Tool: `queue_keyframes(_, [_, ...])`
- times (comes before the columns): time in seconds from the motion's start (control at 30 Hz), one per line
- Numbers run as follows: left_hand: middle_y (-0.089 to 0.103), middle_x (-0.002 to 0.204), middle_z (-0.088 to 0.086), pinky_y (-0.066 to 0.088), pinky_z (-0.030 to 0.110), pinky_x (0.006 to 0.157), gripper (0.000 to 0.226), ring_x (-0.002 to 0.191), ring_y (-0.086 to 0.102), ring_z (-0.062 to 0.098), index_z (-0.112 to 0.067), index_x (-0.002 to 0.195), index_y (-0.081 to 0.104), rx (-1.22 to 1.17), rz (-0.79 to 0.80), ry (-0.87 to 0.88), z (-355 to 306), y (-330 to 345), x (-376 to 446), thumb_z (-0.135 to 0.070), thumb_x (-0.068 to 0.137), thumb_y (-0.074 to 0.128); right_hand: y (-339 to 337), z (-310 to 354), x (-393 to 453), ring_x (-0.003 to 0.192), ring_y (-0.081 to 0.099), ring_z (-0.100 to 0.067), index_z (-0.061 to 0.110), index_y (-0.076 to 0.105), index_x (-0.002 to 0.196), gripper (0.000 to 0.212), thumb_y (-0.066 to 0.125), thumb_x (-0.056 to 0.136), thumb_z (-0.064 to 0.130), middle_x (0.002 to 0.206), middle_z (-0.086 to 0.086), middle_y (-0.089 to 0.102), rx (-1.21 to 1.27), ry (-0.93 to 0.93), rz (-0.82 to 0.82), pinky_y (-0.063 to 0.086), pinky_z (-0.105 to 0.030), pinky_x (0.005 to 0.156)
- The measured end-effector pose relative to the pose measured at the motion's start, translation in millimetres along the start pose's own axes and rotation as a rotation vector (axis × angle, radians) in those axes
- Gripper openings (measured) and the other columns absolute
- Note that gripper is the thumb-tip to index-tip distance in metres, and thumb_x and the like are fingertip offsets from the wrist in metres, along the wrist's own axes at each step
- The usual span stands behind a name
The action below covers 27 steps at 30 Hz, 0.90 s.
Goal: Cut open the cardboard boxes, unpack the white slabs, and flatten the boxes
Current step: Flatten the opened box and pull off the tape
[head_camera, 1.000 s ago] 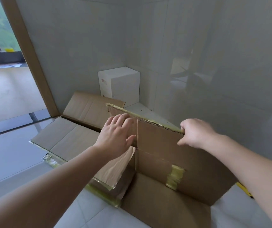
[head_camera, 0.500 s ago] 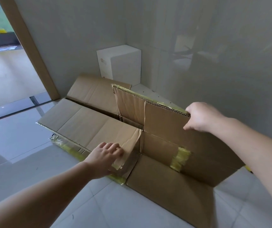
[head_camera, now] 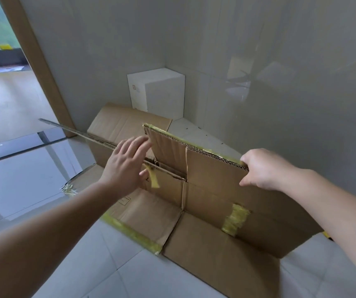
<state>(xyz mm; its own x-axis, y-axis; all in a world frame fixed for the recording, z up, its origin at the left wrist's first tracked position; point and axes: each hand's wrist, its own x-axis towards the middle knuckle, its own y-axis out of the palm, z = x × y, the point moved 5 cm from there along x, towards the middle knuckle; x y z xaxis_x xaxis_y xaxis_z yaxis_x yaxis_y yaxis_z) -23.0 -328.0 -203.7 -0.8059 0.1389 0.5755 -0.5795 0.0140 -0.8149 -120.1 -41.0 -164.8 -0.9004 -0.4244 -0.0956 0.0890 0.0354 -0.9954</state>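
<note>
The brown cardboard box (head_camera: 211,203) lay cut open on the floor, its rear panel upright with yellow tape along the edges. White slabs (head_camera: 157,91) stood stacked in the corner behind it.

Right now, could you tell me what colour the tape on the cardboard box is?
Yellow tape, clearest in the head view.

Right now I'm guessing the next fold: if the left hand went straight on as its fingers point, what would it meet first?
Probably the upright cardboard panel, near its left edge; the left hand is open beside it, though depth is unclear.
</note>
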Motion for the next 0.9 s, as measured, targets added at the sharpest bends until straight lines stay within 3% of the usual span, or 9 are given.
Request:
queue_keyframes(0.07, [0.039,0.146,0.013,0.021,0.045,0.115,0.087,0.137,0.032,0.031,-0.008,0.140,0.039,-0.021,0.023,0.036,-11.1,-6.1,29.6,-0.030,0.067,0.081,0.5,1.6,-2.7,0.056,0.045,-0.013,0.014,0.042,0.063,0.040,0.078,0.072,0.029,0.065,0.000,0.049,-0.012,-0.014,0.016,0.027,-0.026,0.045])
queue_keyframes(0.17, [0.035,0.151,0.003,0.010,0.038,0.117,0.077,0.142,0.024,0.023,-0.017,0.144,0.037,-0.064,0.162,0.141,-33.7,-3.0,68.2,-0.043,0.079,0.070,0.9,5.5,-7.1,0.056,0.043,-0.012,0.015,0.041,0.063,0.041,0.078,0.073,0.031,0.065,0.001,0.049,-0.063,-0.056,0.036,0.027,-0.027,0.045])
queue_keyframes(0.23, [0.056,0.131,-0.005,0.029,0.034,0.105,0.049,0.128,0.044,0.021,-0.027,0.129,0.053,-0.066,0.355,0.112,-38.9,6.4,86.0,-0.047,0.086,0.061,0.2,7.8,-10.7,0.056,0.042,-0.010,0.017,0.041,0.064,0.040,0.076,0.074,0.034,0.065,0.002,0.047,-0.097,-0.077,0.039,0.027,-0.027,0.046])
queue_keyframes(0.3, [0.065,0.100,-0.004,0.044,0.032,0.076,0.028,0.101,0.057,0.023,-0.028,0.107,0.061,-0.060,0.483,0.054,-39.4,11.2,93.1,-0.048,0.089,0.057,-0.4,8.7,-13.4,0.059,0.045,-0.010,0.018,0.046,0.067,0.034,0.074,0.076,0.036,0.068,0.004,0.049,-0.103,-0.085,0.042,0.031,-0.027,0.048])
queue_keyframes(0.37, [0.065,0.090,-0.004,0.041,0.029,0.064,0.025,0.089,0.058,0.023,-0.027,0.101,0.062,-0.031,0.461,0.089,-42.4,10.3,94.0,-0.048,0.089,0.055,-3.8,11.6,-14.7,0.071,0.055,-0.014,0.021,0.058,0.082,0.021,0.071,0.076,0.036,0.076,0.006,0.058,-0.048,-0.112,0.025,0.043,-0.028,0.058])
queue_keyframes(0.47, [0.065,0.084,-0.005,0.036,0.027,0.060,0.028,0.079,0.056,0.020,-0.027,0.100,0.065,-0.032,0.386,0.178,-56.8,4.4,91.3,-0.050,0.089,0.055,-12.7,28.6,-12.5,0.092,0.060,-0.020,0.027,0.062,0.106,0.031,0.068,0.080,0.041,0.096,0.005,0.067,0.026,-0.204,-0.073,0.051,-0.033,0.078])
queue_keyframes(0.57, [0.057,0.070,-0.007,0.040,0.029,0.061,0.030,0.068,0.048,0.019,-0.025,0.097,0.064,-0.080,0.378,0.261,-78.8,-2.2,89.9,-0.053,0.088,0.054,-14.5,52.1,-5.7,0.092,0.062,-0.024,0.027,0.063,0.102,0.027,0.060,0.086,0.049,0.097,0.001,0.066,-0.063,-0.305,-0.190,0.048,-0.033,0.072])
queue_keyframes(0.67, [0.042,0.062,-0.008,0.032,0.029,0.058,0.026,0.065,0.043,0.019,-0.022,0.095,0.061,-0.104,0.393,0.307,-100.3,-7.4,87.7,-0.047,0.089,0.056,-9.3,60.9,-5.7,0.086,0.063,-0.023,0.027,0.063,0.091,0.033,0.054,0.087,0.058,0.088,0.002,0.066,-0.083,-0.348,-0.248,0.040,-0.031,0.062])
queue_keyframes(0.9, [0.054,0.069,-0.009,0.034,0.013,0.048,0.023,0.060,0.048,0.006,-0.022,0.096,0.063,-0.438,0.601,0.240,-105.3,-15.2,80.7,-0.043,0.091,0.056,-2.6,56.4,-8.0,0.077,0.061,-0.020,0.026,0.064,0.090,0.042,0.049,0.085,0.066,0.082,0.002,0.065,-0.048,-0.437,-0.195,0.045,-0.031,0.065])
